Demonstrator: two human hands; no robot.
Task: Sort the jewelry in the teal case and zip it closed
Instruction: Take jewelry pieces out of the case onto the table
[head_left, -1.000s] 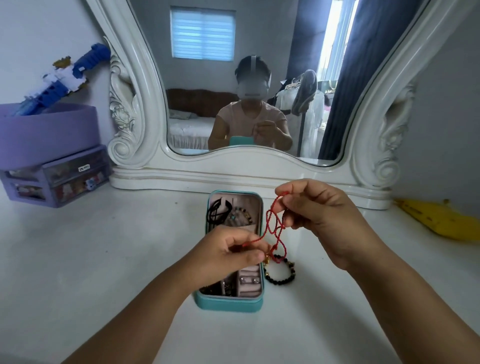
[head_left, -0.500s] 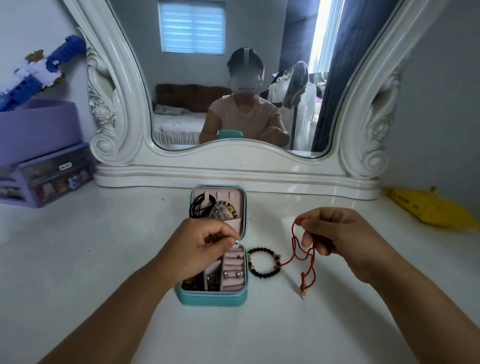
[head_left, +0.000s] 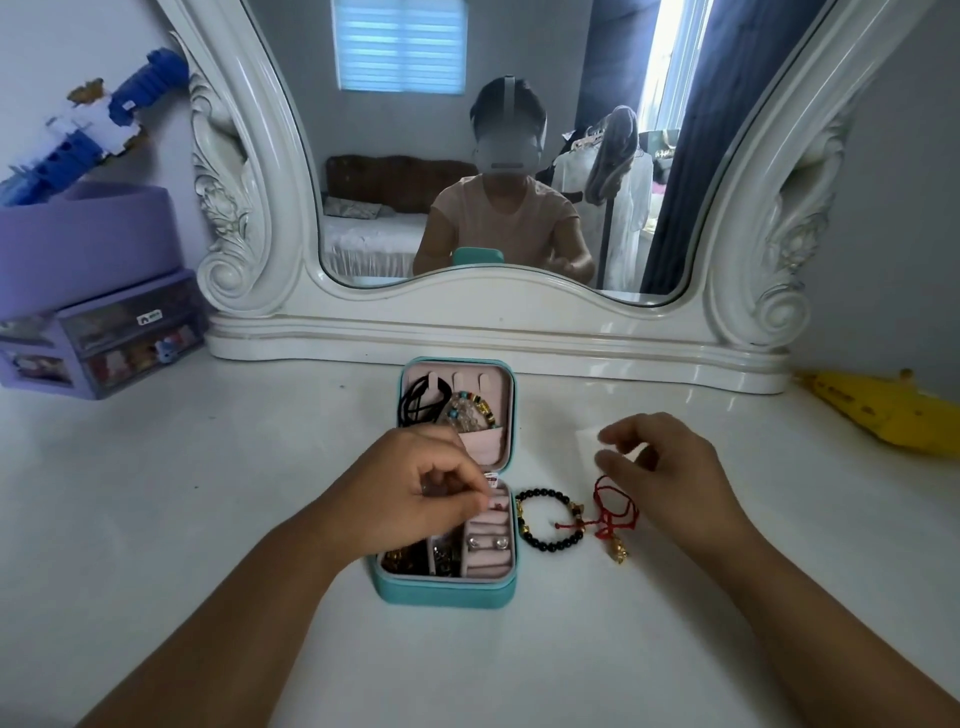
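The red cord bracelet (head_left: 615, 512), held by the right hand (head_left: 670, 467) a moment ago, now lies on the white table (head_left: 208, 519) beside the black bead bracelet (head_left: 550, 519); that hand hovers above, fingers loose and empty. The left hand (head_left: 415, 493) pinches something too small to identify over the open teal case (head_left: 447, 590), hiding its middle compartments. No legible writing.

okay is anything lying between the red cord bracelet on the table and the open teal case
Yes. The black bead bracelet lies on the table between the red cord bracelet and the teal case, right beside the case's right edge.
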